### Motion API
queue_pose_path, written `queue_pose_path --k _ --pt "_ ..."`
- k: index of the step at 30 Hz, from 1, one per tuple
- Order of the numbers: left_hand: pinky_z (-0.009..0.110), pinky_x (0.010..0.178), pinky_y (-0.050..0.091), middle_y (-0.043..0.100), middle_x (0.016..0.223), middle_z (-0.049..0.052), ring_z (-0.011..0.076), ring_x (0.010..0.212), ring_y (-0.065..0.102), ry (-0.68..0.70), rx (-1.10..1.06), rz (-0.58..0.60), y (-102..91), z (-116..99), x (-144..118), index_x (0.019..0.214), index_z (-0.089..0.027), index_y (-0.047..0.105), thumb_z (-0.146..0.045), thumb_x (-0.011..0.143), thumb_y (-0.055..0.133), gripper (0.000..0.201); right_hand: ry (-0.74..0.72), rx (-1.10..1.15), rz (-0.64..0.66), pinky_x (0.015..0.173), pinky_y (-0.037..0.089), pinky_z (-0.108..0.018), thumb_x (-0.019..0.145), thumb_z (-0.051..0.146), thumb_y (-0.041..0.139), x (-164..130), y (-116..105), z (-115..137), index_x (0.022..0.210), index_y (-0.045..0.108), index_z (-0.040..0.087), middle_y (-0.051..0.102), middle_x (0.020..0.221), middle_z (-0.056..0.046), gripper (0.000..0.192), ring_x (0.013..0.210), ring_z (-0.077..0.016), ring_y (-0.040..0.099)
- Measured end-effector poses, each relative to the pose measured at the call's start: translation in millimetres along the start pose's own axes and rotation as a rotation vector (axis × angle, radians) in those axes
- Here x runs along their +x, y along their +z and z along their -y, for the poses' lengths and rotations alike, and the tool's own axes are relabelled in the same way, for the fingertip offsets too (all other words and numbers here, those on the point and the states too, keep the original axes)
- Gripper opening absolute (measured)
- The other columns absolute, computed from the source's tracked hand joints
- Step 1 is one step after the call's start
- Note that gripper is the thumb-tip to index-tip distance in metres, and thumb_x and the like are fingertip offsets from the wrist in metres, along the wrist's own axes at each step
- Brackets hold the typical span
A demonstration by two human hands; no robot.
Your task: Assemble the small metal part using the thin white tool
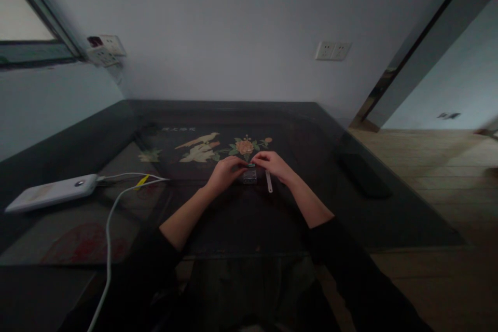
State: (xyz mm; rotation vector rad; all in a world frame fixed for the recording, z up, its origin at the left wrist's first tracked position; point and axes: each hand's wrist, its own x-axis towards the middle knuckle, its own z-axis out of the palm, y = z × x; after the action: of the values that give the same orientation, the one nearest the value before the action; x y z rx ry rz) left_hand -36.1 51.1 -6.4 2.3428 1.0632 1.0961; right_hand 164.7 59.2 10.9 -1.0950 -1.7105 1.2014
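Both my hands meet over the middle of a dark glass-topped table [241,218]. My left hand [224,172] and my right hand [274,164] pinch a small dark item between their fingertips, right above a small clear plastic box [249,177]. What the item is cannot be made out in the dim light. A thin pale strip [268,182] lies on the table just under my right hand. Dark sleeves cover both forearms up to the elbows.
A white power bank [50,192] lies at the left with white cables [112,207] running toward me. A flower-and-bird picture [210,148] shows under the glass. A dark flat object [363,174] rests near the right edge. Wall sockets [332,51] sit on the far wall.
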Motion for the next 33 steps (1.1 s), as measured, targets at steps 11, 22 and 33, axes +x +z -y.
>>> queue_pose_path --k 11,22,33 --pt "0.036 0.085 0.05 0.072 0.087 0.004 0.0182 0.084 0.065 -0.41 -0.7 -0.081 8.9 -10.6 1.7 0.086 -0.016 0.07 -0.034 0.064 0.077 0.029 -0.174 0.192 -0.078 0.082 0.046 -0.033 0.067 0.035 0.076 -2.3 11.4 9.4 0.079 0.069 0.018 0.068 0.079 -0.002 0.022 0.08 -0.0154 0.061" --pt "0.033 0.081 0.05 0.072 0.091 0.007 0.0192 0.086 0.066 -0.401 -0.645 0.053 7.5 -11.6 3.5 0.089 -0.013 0.069 -0.034 0.069 0.073 0.029 -0.229 0.098 -0.136 0.074 0.045 -0.029 0.073 0.038 0.071 -3.3 11.0 12.2 0.072 0.065 0.016 0.063 0.072 -0.001 0.023 0.073 -0.0143 0.057" --pt "0.029 0.07 0.049 0.07 0.087 0.004 0.0169 0.077 0.063 -0.247 0.019 0.042 7.9 12.8 -1.2 0.095 -0.018 0.067 -0.023 0.082 0.055 0.019 -0.203 -0.588 -0.138 0.067 0.039 -0.026 0.076 0.022 0.072 -0.5 11.4 -5.9 0.071 0.069 0.015 0.058 0.072 -0.002 0.01 0.072 -0.0141 0.054"
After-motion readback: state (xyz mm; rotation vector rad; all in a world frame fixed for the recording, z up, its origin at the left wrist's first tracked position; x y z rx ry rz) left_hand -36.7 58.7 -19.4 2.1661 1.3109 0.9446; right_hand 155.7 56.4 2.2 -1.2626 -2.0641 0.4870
